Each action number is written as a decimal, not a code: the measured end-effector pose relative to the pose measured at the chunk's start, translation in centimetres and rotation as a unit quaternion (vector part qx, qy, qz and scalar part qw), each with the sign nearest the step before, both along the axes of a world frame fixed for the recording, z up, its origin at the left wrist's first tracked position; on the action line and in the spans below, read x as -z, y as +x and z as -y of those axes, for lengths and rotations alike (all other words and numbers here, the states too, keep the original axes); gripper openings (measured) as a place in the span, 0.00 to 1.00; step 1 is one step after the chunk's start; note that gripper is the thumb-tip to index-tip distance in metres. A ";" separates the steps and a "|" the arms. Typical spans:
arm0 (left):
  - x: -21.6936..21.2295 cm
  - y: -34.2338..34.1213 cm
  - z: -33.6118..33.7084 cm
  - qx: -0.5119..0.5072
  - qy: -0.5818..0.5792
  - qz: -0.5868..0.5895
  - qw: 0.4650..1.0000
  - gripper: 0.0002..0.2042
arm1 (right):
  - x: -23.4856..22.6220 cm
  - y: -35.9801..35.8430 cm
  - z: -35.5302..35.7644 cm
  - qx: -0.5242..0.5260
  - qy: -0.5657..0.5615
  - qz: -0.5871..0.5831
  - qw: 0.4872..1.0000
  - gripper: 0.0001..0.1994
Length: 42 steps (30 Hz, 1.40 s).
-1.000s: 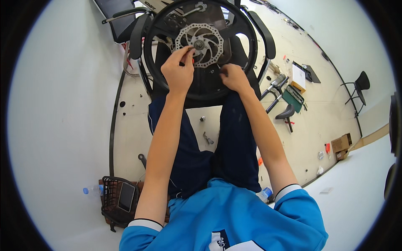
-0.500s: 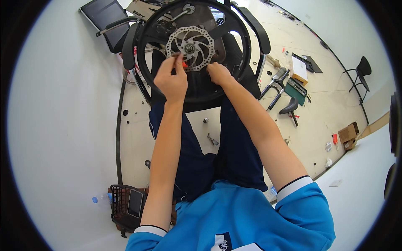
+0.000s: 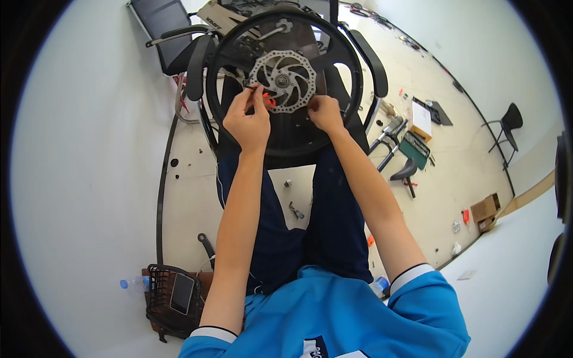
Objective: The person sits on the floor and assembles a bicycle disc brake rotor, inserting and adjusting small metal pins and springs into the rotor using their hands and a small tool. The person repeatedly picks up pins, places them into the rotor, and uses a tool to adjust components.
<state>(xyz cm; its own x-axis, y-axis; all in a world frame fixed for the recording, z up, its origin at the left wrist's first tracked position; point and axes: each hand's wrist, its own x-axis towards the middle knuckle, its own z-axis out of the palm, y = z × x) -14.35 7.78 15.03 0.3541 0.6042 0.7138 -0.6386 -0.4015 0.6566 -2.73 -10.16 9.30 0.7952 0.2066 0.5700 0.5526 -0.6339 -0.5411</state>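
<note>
A black wheel [image 3: 212, 89] lies on a black office chair in front of me, with a silver disc brake rotor [image 3: 296, 102] at its hub. My left hand [image 3: 248, 122] is raised over the rotor's lower left rim, thumb and fingertips pinched together. A small dark piece shows at those fingertips, too small to name. Right beside them is a bright orange-red piece [image 3: 270, 100], and I cannot tell whether it is held. My right hand [image 3: 327, 114] is closed at the rotor's lower right edge; its fingertips are partly hidden, as is anything in them.
Chair armrests [image 3: 197, 67] flank the wheel. On the floor to the right are a bicycle fork [image 3: 388, 143], a green tool case [image 3: 414, 150], a saddle [image 3: 406, 170] and a cardboard box [image 3: 484, 209]. A black basket [image 3: 158, 298] with a phone [image 3: 181, 293] stands at lower left.
The view has shifted, so the wheel sits slightly lower and to the right. My left fingertips show a dark piece more plainly; my right hand stays by the rotor's edge.
</note>
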 end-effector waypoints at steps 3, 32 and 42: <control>-0.8 -0.4 0.0 0.006 -0.024 0.015 1.000 0.06 | -2.6 -2.7 1.5 0.032 0.089 0.011 0.995 0.08; -0.3 0.0 -0.2 0.076 -0.097 0.014 0.992 0.06 | -13.8 -0.7 -3.5 -0.122 -0.122 0.008 0.985 0.09; 0.1 0.4 0.0 0.088 -0.088 0.010 0.992 0.05 | -11.5 -1.3 -2.8 -0.114 -0.233 0.273 0.926 0.06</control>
